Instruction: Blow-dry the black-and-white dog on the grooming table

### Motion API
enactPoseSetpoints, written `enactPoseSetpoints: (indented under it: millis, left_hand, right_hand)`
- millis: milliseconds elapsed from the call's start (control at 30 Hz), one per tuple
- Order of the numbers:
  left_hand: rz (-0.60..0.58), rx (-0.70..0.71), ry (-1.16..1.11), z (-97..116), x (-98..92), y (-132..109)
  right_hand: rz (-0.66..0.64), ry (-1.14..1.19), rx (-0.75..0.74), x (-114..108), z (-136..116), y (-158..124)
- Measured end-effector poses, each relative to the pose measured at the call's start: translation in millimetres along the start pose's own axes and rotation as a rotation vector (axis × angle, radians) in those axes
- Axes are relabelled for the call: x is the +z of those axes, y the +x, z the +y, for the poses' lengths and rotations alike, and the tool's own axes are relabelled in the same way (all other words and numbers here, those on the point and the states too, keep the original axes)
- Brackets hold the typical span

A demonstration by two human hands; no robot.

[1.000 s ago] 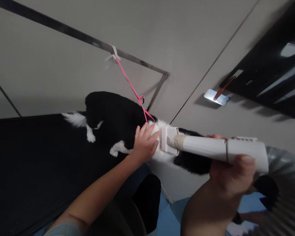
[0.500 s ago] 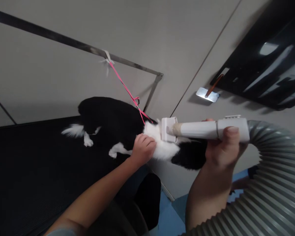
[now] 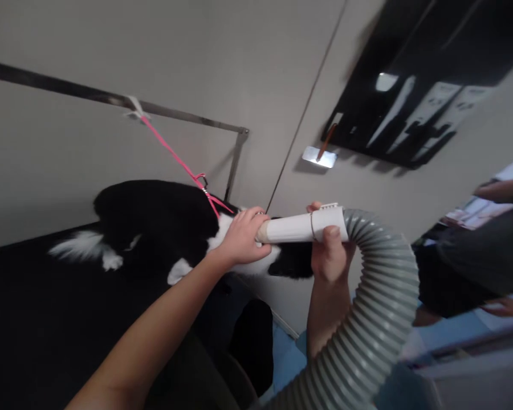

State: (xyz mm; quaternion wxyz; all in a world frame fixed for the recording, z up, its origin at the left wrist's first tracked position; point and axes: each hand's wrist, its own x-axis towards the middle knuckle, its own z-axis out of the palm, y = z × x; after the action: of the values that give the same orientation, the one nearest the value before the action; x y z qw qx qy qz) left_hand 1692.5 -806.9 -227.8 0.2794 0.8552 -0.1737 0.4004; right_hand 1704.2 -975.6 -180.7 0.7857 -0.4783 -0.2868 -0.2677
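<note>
A black and white dog (image 3: 154, 219) stands on a black table (image 3: 34, 296), a pink leash (image 3: 173, 154) running to its neck. Over the dog's white neck, my left hand (image 3: 244, 234) is closed around the front end of a white dryer nozzle (image 3: 288, 228), fingers above and thumb below. This hand hides the nozzle's wide tip. My right hand (image 3: 330, 253) grips the rear of the nozzle, where a grey ribbed hose (image 3: 387, 285) joins it. The dog's head is partly hidden behind the nozzle and my right hand.
The leash hangs from a metal bar (image 3: 175, 112) with an upright post (image 3: 236, 162). On the wall, a black rack (image 3: 367, 125) holds tools, with a slicker brush (image 3: 319, 156) hanging below. Another person (image 3: 474, 262) is at the right, over a blue floor (image 3: 288, 353).
My left hand has moved right from the dog's neck onto the nozzle's tip. The view has swung right, bringing the other person further into sight. My right hand keeps its grip.
</note>
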Motion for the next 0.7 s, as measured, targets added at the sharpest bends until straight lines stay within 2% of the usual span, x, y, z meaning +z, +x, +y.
enactPoseSetpoints:
  millis: [133,200,300,400,500,533,600,700]
  left_hand:
    - [-0.15,0.079,-0.008,-9,2.5,-2]
    - [-0.14,0.042,0.111,-23,5.5,-8]
    - [-0.006,0.009,0.275,-44,8.7,-22]
    - [0.123,0.075,0.27,-56,9.2,-41]
    - [0.22,0.051,0.201,-56,9.4,-59]
    - [0.277,-0.015,0.175,-54,9.2,-63]
    - [0.468,-0.258,0.09,-49,7.1,-67]
    - [0.739,-0.738,-0.236,-41,-1.9,-53]
  right_hand:
    - [0.054,0.057,-0.077,-24,-13,6]
    - [0.127,0.076,-0.084,-35,-20,15]
    - [0.131,0.057,-0.101,-40,-25,26]
    - [0.072,0.0,-0.118,-33,-17,34]
    - [0.026,0.017,0.019,-26,1,39]
    - [0.006,0.027,0.105,-26,6,40]
    - [0.024,0.029,0.243,-31,14,40]
    - [0.216,-0.066,0.329,-40,12,36]
